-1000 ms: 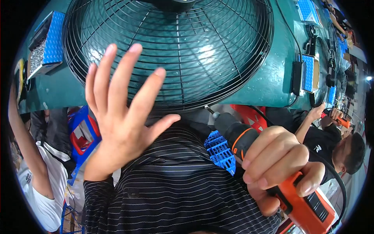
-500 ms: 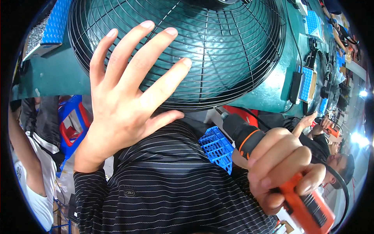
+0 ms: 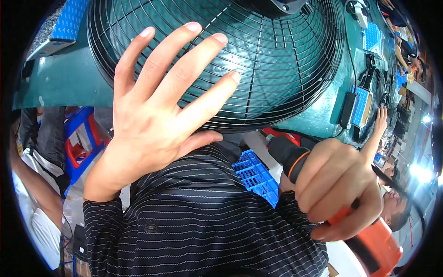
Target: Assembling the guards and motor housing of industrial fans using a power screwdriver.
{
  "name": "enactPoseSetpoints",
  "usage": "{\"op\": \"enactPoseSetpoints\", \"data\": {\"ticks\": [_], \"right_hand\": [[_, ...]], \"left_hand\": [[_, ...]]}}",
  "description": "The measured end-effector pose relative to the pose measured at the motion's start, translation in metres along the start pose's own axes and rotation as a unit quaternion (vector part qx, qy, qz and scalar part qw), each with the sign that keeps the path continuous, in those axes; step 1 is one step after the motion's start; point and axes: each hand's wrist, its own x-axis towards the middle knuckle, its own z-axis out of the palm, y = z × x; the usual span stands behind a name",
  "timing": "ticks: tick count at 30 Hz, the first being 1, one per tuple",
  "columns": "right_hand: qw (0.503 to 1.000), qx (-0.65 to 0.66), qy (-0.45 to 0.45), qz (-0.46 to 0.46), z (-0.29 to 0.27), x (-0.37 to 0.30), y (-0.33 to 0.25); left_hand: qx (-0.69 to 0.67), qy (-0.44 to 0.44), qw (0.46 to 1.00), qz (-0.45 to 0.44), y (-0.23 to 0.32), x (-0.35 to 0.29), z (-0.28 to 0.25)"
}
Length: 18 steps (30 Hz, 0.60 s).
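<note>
A large round black wire fan guard (image 3: 251,78) lies on the green table (image 3: 60,87). My left hand (image 3: 154,111) is spread above the near left part of the guard, fingers apart and nothing in it. Whether its fingertips touch the wires I cannot tell. My right hand (image 3: 339,184) is wrapped round an orange and black electric screwdriver (image 3: 376,247). Its nose points up and left, just below the guard's near rim; the tip looks apart from the rim. A black motor housing (image 3: 277,7) shows at the top, over the guard's middle.
An open blue box of small metal parts (image 3: 69,23) stands at the far left. Smaller blue boxes (image 3: 362,106) and a black block with a cable (image 3: 349,108) lie at the right. Below the table edge are a blue crate (image 3: 256,173) and a red and blue stool (image 3: 80,143). Other people work on both sides.
The guard and motor housing have shifted slightly right in view. My right hand and the screwdriver have moved a little right, away from the rim. My left hand stays spread, slightly further right.
</note>
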Motion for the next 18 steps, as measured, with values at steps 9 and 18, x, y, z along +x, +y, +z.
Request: {"op": "enactPoseSetpoints", "data": {"ticks": [9, 18], "right_hand": [[0.992, 0.085, -0.026, -0.087, -0.007, 0.002, 0.007], [0.881, -0.122, 0.417, -0.187, -0.009, -0.095, -0.028]], "left_hand": [[-0.057, -0.046, 0.997, 0.029, -0.017, 0.0, -0.018], [-0.019, -0.071, 0.994, 0.08, -0.069, 0.005, -0.046]]}}
